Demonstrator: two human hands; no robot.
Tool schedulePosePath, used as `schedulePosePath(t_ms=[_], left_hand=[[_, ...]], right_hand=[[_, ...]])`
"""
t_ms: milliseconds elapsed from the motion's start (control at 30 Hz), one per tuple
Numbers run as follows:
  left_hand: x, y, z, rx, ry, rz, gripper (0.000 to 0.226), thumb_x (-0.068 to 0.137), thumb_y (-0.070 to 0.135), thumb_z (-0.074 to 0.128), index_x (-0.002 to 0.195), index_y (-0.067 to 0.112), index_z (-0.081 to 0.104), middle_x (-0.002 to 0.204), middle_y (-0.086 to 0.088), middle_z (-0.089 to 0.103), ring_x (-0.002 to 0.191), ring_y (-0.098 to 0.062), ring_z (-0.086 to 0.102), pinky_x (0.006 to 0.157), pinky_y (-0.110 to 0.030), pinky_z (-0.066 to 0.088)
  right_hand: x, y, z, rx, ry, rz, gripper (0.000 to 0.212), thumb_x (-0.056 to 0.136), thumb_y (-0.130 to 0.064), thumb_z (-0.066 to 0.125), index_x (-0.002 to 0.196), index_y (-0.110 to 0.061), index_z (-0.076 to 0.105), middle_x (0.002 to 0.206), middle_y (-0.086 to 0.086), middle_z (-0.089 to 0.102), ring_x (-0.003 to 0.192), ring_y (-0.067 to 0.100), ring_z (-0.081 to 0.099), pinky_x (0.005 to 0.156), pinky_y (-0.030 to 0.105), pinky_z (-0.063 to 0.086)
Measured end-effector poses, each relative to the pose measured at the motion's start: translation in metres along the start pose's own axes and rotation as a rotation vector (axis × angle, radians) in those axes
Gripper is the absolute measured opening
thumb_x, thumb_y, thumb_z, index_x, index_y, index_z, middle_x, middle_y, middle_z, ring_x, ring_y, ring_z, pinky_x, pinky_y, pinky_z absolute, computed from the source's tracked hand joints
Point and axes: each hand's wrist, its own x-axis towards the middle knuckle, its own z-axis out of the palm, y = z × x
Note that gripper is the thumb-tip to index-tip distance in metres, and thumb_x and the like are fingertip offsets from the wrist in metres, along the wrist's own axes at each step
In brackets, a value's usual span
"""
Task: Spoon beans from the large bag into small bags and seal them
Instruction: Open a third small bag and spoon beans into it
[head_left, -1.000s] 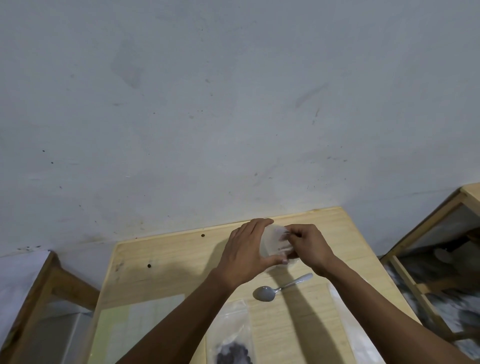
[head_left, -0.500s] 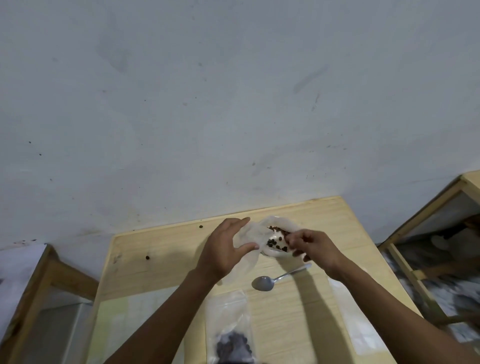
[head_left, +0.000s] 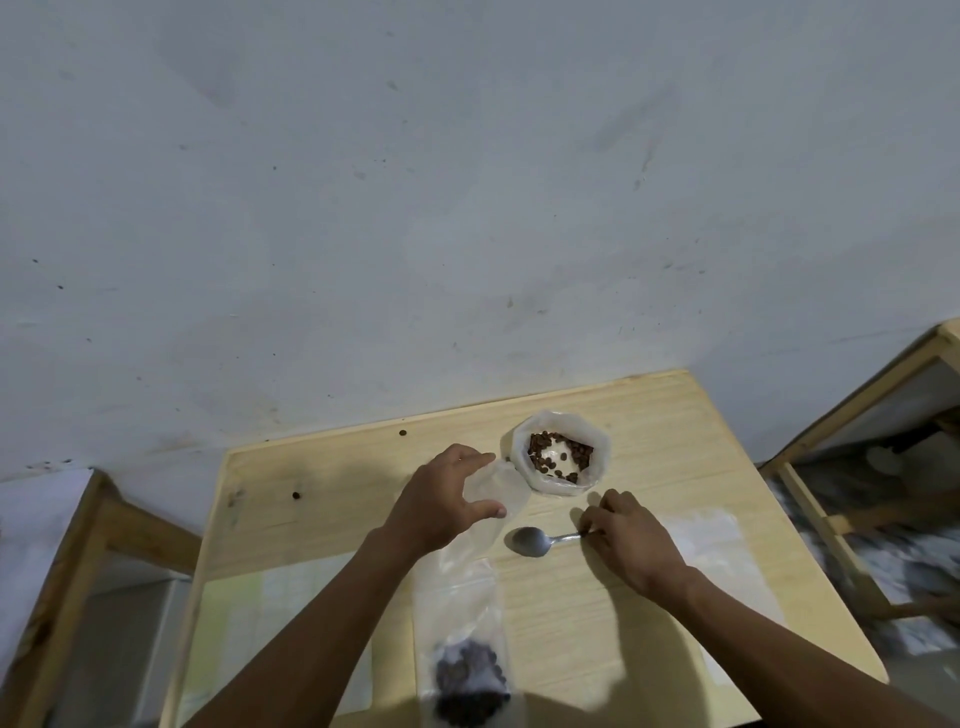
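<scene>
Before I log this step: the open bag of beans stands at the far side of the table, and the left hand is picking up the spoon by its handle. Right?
Not quite. In the head view it is the right hand at the spoon handle, not the left. The left hand is at an empty clear bag. The open bag of beans does stand at the far side of the table.

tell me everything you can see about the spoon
The spoon is a small one of dull grey metal, lying flat on the wooden table with its oval bowl pointing left and its thin handle running right. The right hand covers the handle's end, fingers curled over it, seemingly pinching it. The bowl looks empty. It lies just in front of the open bag of beans, apart from it, and right of a clear empty bag.
</scene>
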Motion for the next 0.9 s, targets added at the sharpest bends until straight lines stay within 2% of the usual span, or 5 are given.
schedulePosePath(t_ms=[233,400,533,667,900], left_hand=[[0.004,-0.001,0.006,0.011,-0.028,0.017,0.068,0.071,0.050,0.080,0.132,0.029,0.059,0.123,0.013,0.057,0.110,-0.011,0.056,0.093,-0.034,0.049],[0.007,-0.010,0.001,0.014,-0.014,0.026,0.065,0.071,0.047,0.081,0.129,0.024,0.061,0.128,0.013,0.058,0.114,-0.011,0.057,0.096,-0.033,0.049],[0.014,-0.012,0.001,0.016,-0.018,0.024,0.066,0.072,0.046,0.081,0.130,0.025,0.061,0.134,0.014,0.058,0.119,-0.010,0.056,0.100,-0.031,0.047],[0.026,-0.006,0.008,0.002,-0.063,0.046,0.065,0.073,0.045,0.082,0.132,0.027,0.059,0.140,0.016,0.054,0.127,-0.007,0.051,0.106,-0.030,0.042],[0.050,0.008,0.024,0.093,-0.221,0.120,0.069,0.077,0.050,0.078,0.138,0.029,0.054,0.152,0.013,0.042,0.141,-0.005,0.036,0.116,-0.033,0.031]], right_hand=[[0.009,-0.012,-0.008,-0.227,-0.202,0.059,0.019,0.092,-0.014,0.045,0.109,-0.018,0.052,0.117,0.004,0.051,0.112,0.027,0.045,0.085,0.037,0.035],[0.017,0.001,-0.046,0.336,-0.317,0.062,0.026,0.089,-0.004,0.052,0.081,-0.028,0.050,0.087,-0.005,0.057,0.078,0.016,0.052,0.069,0.026,0.040],[0.021,0.018,-0.087,0.598,-0.144,0.112,0.015,0.090,-0.001,0.058,0.093,-0.014,0.063,0.083,0.002,0.064,0.069,0.013,0.059,0.068,0.028,0.049],[0.030,0.025,-0.107,0.618,0.094,0.221,0.021,0.085,0.001,0.061,0.095,-0.018,0.064,0.080,0.001,0.066,0.066,0.016,0.061,0.063,0.025,0.048],[0.043,0.012,-0.086,1.042,0.461,0.420,0.009,0.086,-0.002,0.066,0.089,-0.010,0.066,0.078,0.013,0.070,0.072,0.029,0.071,0.080,0.047,0.059]])
